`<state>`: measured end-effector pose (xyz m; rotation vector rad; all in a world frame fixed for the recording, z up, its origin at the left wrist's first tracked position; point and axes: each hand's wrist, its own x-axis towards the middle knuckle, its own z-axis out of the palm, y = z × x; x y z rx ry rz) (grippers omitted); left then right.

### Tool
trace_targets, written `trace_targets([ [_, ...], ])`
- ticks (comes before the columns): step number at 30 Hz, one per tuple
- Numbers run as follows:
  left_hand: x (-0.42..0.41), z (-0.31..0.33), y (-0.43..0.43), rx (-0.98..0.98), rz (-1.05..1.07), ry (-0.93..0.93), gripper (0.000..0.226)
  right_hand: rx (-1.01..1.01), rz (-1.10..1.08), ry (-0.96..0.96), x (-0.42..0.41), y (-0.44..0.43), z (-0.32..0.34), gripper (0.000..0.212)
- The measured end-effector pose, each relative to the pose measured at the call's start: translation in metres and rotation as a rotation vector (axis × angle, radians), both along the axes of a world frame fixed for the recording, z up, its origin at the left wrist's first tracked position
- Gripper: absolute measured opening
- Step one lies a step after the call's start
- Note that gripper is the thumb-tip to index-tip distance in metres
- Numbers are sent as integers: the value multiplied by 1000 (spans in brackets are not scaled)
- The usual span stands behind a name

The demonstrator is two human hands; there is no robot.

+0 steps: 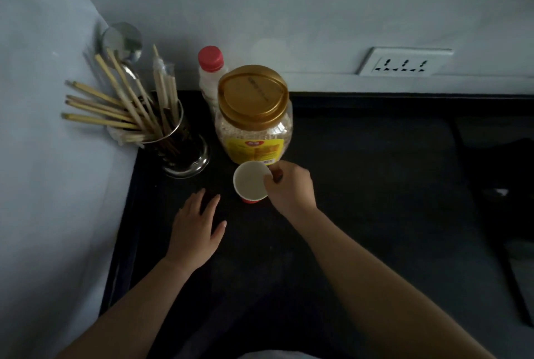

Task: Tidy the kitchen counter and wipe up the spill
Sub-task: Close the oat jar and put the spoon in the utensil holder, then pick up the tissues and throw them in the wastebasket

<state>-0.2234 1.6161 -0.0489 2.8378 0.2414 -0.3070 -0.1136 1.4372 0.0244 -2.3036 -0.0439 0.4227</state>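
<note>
A red paper cup (250,183) with a white inside stands upright on the black counter (361,185), just in front of a large clear jar (254,116) with a gold lid and yellow label. My right hand (290,188) grips the cup's right rim with thumb and fingers. To the left of the cup, my left hand (198,228) lies flat on the counter, fingers spread, holding nothing. No spill or cloth is visible on the dark surface.
A glass holder (180,153) full of chopsticks and a ladle stands in the left corner by the wall. A white bottle with a red cap (211,72) is behind the jar. A wall socket (404,62) sits at the back right. A dark recessed area lies at the right.
</note>
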Motion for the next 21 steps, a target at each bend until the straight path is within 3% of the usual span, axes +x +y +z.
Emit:
trace_targets([
  [13, 47, 5, -86, -13, -211, -6, 58, 18, -176, -80, 68, -93, 11, 13],
  [21, 59, -6, -107, 53, -182, 19, 57, 39, -177, -77, 109, -97, 1, 11],
])
